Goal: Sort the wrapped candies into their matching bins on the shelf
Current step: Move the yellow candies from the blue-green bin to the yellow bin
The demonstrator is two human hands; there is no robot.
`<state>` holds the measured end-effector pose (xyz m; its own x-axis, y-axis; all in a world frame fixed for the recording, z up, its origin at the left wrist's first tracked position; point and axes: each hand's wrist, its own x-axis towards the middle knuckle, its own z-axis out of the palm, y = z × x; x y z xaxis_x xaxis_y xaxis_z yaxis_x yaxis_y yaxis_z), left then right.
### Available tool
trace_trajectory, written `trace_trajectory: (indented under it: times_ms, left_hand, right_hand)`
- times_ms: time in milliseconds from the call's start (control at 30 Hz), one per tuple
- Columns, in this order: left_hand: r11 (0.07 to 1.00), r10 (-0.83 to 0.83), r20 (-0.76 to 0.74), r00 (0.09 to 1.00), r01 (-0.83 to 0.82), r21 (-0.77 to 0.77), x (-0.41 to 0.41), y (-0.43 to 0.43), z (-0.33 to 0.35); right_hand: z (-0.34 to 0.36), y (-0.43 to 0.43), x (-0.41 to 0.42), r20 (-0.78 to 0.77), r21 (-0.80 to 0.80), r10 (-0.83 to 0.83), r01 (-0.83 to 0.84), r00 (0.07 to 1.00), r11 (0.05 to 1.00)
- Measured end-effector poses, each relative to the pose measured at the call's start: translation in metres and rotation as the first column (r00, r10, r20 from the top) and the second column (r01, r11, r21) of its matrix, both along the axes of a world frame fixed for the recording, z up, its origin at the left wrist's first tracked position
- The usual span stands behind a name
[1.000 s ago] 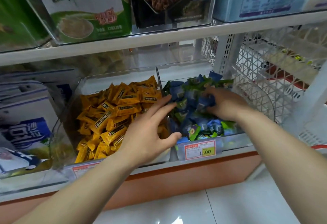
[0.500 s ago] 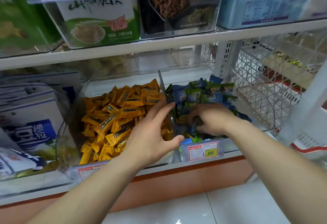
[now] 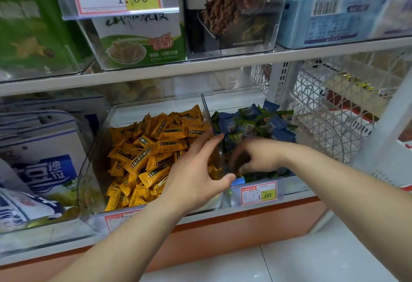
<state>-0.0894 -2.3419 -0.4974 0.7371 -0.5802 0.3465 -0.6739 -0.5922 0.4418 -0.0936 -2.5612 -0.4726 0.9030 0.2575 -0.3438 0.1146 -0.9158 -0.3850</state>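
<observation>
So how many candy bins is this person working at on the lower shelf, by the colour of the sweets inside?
Bin of yellow candies: 1
Bin of blue and green candies: 1
Total: 2 bins
The candies themselves are heaped, too many to count singly.

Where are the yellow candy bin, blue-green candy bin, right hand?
yellow candy bin (image 3: 156, 107), head view, back wall
blue-green candy bin (image 3: 233, 101), head view, back wall
right hand (image 3: 258, 158), head view, back of hand
</observation>
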Motion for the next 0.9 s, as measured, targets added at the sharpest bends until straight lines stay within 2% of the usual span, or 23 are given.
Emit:
trace_trajectory:
  times_ms: [67,200,333,367,433,533,600,700,767,800,833,867,900]
  left_hand:
    - [1.000,-0.003,-0.004,1.000,0.003,0.001,-0.001,0.000,0.000]
    - [1.000,-0.010,-0.009,1.000,0.010,-0.004,-0.001,0.000,0.000]
    - [1.000,-0.009,-0.036,0.999,0.008,-0.017,0.000,0.000,0.001]
    - [1.000,-0.010,-0.036,0.999,0.009,-0.019,0.001,0.000,0.001]
    - [1.000,-0.016,-0.048,0.999,0.016,-0.014,0.001,-0.001,0.001]
    - [0.999,-0.011,-0.080,0.997,0.007,-0.043,0.005,-0.002,0.007]
    - [0.994,0.017,-0.040,0.999,-0.021,-0.110,0.005,-0.004,0.016]
    - [0.961,-0.046,0.021,0.999,0.050,-0.273,-0.002,-0.013,0.033]
    - [0.933,-0.040,0.057,0.998,0.058,-0.354,-0.004,-0.014,0.040]
    - [0.933,0.009,0.072,0.997,0.017,-0.359,-0.002,-0.012,0.043]
    - [0.939,0.073,0.073,0.995,-0.045,-0.340,0.002,-0.009,0.044]
    - [0.946,0.137,0.065,0.988,-0.111,-0.305,0.006,-0.004,0.044]
    - [0.950,0.188,0.058,0.980,-0.167,-0.264,0.010,0.002,0.043]
  right_hand:
    - [-0.007,-0.002,0.003,-0.065,-0.131,0.012,-0.021,0.998,0.991]
    - [-0.016,0.005,0.010,-0.071,-0.307,0.076,-0.094,0.995,0.947]
    - [-0.015,0.007,0.012,-0.098,-0.298,0.042,-0.069,0.994,0.952]
    - [-0.013,0.004,0.011,-0.066,-0.256,0.011,-0.027,0.998,0.966]
    - [-0.004,-0.004,0.004,0.059,-0.076,-0.103,0.107,0.993,0.991]
    - [0.020,-0.017,-0.014,0.294,0.276,-0.304,0.224,0.906,0.935]
    - [0.034,-0.016,-0.027,0.273,0.526,-0.419,0.231,0.866,0.819]
    - [0.042,0.000,-0.037,0.118,0.817,-0.429,0.158,0.896,0.555]
    - [0.041,0.010,-0.036,0.013,0.924,-0.407,0.145,0.913,0.355]
    - [0.040,0.011,-0.032,-0.017,0.944,-0.420,0.154,0.907,0.293]
    - [0.037,0.011,-0.027,-0.015,0.940,-0.461,0.170,0.887,0.297]
    - [0.031,0.009,-0.021,0.026,0.909,-0.507,0.191,0.861,0.371]
    - [0.023,0.007,-0.014,0.092,0.846,-0.515,0.206,0.852,0.492]
